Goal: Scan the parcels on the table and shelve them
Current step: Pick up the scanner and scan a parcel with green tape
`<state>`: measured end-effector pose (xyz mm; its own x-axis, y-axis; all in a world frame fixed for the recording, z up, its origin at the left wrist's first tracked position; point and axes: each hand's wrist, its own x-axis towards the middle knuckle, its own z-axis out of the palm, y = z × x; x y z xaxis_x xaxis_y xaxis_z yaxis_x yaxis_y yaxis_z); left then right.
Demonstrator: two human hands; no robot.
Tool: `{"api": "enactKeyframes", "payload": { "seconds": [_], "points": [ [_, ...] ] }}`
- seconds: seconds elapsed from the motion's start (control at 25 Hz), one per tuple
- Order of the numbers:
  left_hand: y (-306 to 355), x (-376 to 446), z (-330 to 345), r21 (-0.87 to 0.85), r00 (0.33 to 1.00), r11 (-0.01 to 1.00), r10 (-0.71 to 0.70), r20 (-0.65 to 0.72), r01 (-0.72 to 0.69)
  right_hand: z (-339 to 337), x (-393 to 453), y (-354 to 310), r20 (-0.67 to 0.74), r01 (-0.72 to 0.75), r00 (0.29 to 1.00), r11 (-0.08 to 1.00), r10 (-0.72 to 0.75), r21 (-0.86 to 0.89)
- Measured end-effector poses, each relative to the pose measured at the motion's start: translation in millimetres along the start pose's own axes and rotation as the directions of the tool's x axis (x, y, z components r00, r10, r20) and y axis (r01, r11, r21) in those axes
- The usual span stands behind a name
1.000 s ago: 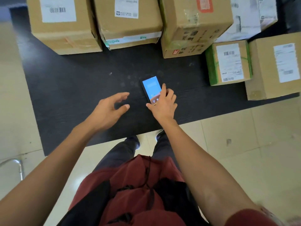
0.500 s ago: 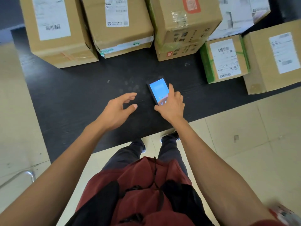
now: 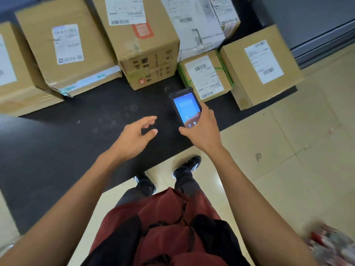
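Our right hand [image 3: 201, 131] fingers gripped the handheld scanner [image 3: 186, 108], long axis pointing toward the parcels [image 3: 205, 75]; left hand [image 3: 134, 139] fingers hung apart.

A single wide-angle camera worn on the person's head looks steeply down and forward, close over the near edge of a black table [image 3: 57, 150] and the tiled floor [image 3: 288, 150]. Both forearms reach up from the bottom corners; a row of parcels [image 3: 76, 60] crosses the top, bowed by lens distortion.
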<state>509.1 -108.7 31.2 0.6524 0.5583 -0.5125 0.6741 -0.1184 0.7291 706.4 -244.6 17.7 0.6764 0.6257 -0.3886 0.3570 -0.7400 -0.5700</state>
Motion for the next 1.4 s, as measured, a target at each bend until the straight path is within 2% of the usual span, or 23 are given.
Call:
{"api": "enactKeyframes", "payload": {
  "seconds": [0.2,0.44,0.64,0.84,1.4],
  "points": [
    [54.3,30.7,45.3,0.052,0.996,0.996,0.074,0.046,-0.077,-75.1,1.0,37.8,-0.033,-0.055,0.998,0.998,0.055,0.014],
    [83.7,63.2,82.9,0.23,0.983,0.957,0.164,0.078,-0.178,-132.7,10.8,59.6,0.006,-0.073,0.997,0.997,0.073,-0.019],
    [98.8,100.3,93.2,0.445,0.983,0.876,0.162,0.09,-0.185,-149.3,23.4,55.2,0.073,-0.044,0.996,0.996,0.05,-0.075],
    [98.9,128.4,107.6,0.637,0.983,0.754,0.175,0.047,-0.164,-147.6,29.4,48.3,0.096,-0.034,0.995,0.996,0.042,-0.086],
    [67.7,142.8,127.2,0.674,0.987,0.726,0.159,0.03,-0.138,-147.0,42.8,41.2,0.155,-0.077,0.982,0.978,0.108,-0.193]
  ]
}}
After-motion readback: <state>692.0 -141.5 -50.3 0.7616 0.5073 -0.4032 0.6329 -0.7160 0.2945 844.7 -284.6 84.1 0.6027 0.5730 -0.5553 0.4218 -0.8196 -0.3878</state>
